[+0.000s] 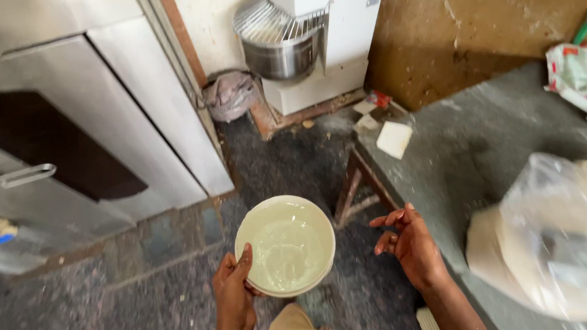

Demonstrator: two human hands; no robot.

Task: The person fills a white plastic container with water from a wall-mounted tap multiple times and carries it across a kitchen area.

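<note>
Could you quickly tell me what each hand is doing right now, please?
Left hand: closed on the rim of the pale bowl.
Right hand: open, empty, fingers loosely curled.

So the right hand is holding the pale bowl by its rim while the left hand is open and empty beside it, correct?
Not quite: the hands are swapped. In the head view the left hand grips the pale bowl by its rim, and the right hand is open and empty beside it.
</note>
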